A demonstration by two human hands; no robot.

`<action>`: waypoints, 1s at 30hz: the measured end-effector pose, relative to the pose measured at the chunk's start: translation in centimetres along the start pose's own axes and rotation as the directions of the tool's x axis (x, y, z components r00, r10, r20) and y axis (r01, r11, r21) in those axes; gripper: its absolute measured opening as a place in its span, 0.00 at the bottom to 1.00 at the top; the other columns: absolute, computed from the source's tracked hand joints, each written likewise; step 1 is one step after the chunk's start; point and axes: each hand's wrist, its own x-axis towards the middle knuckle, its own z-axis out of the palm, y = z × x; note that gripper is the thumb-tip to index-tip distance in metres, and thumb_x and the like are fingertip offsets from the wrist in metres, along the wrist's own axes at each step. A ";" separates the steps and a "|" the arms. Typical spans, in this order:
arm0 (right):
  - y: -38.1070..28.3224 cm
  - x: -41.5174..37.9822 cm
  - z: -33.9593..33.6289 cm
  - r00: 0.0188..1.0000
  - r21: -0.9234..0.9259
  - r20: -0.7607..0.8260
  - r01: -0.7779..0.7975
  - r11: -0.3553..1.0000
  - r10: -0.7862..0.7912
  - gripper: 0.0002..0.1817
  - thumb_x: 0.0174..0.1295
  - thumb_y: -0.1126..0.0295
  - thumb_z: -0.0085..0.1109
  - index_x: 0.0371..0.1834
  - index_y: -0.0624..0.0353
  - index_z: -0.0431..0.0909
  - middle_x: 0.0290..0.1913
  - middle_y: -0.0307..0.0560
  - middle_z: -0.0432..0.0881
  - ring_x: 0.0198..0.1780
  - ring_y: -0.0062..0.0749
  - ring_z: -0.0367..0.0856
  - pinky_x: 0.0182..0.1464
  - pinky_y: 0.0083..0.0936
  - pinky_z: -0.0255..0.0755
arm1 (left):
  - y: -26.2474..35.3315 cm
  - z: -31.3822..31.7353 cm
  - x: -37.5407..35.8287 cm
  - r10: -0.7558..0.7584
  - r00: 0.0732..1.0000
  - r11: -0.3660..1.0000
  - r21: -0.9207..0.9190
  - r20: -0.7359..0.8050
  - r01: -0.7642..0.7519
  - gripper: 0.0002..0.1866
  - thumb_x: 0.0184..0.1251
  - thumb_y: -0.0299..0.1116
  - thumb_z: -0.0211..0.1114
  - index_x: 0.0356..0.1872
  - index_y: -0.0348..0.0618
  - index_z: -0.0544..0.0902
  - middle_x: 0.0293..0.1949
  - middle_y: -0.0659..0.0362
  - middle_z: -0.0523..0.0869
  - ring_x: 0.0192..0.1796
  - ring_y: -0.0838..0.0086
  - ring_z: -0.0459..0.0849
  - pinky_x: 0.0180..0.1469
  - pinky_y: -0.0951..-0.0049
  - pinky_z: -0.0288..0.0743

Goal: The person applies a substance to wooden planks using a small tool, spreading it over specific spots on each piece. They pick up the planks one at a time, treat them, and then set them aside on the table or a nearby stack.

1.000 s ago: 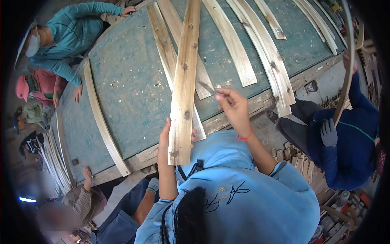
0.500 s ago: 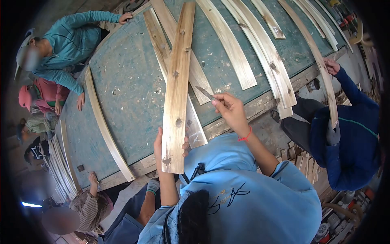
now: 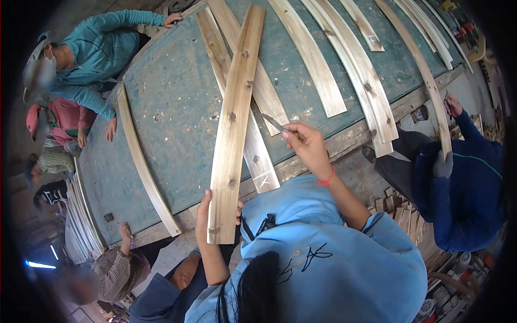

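My left hand [image 3: 203, 218] grips the near end of a long wooden slat [image 3: 229, 140] with dark knots, its fingers wrapped round from beneath. The slat points away from me over the table, lying across other boards. In my right hand [image 3: 307, 144] a small knife [image 3: 273, 123] is pinched between thumb and fingers, blade pointing left, beside the slat and apart from it. Under the slat show a board with a chalk mark [image 3: 264, 171] and another plain board [image 3: 264, 91].
The green table [image 3: 172, 124] carries several curved slats, among them one at left [image 3: 141, 161] and one at right [image 3: 309, 62]. A co-worker in dark blue [image 3: 468, 188] handles a slat [image 3: 423, 70] on my right. Other people stand along the left side.
My left hand has drawn the slat toward me and slightly left, so more of the chalk-marked board shows. My right hand with the knife has hardly moved. The right co-worker's hand has left the slat.
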 end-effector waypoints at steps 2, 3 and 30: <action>0.0 -0.1 0.3 1.000 -0.003 0.007 0.001 1.000 -0.001 0.08 0.63 0.76 0.59 0.42 0.69 0.81 0.34 0.44 0.80 0.30 0.20 0.80 0.32 0.17 0.74 | -0.1 0.2 -0.4 -0.001 0.999 0.999 -0.047 0.035 0.002 0.42 0.68 0.66 0.45 0.59 0.30 0.69 0.37 0.38 0.82 0.31 0.59 0.83 0.28 0.60 0.82; 0.0 0.0 0.4 1.000 -0.015 0.009 0.015 1.000 -0.015 0.08 0.63 0.76 0.59 0.42 0.69 0.81 0.34 0.44 0.80 0.30 0.20 0.80 0.32 0.18 0.73 | -0.1 0.2 -0.6 -0.001 0.997 0.996 -0.093 0.071 0.008 0.42 0.68 0.66 0.45 0.59 0.31 0.69 0.37 0.38 0.82 0.30 0.58 0.82 0.27 0.59 0.82; 3.0 6.0 5.2 0.816 -0.372 0.000 0.536 0.757 -0.578 0.08 0.57 0.79 0.60 0.40 0.64 0.84 0.30 0.49 0.75 0.30 0.42 0.79 0.33 0.35 0.72 | -1.3 1.3 -0.6 0.051 0.987 0.977 -0.212 0.154 -0.018 0.40 0.69 0.64 0.44 0.58 0.29 0.70 0.37 0.35 0.81 0.32 0.54 0.83 0.26 0.56 0.82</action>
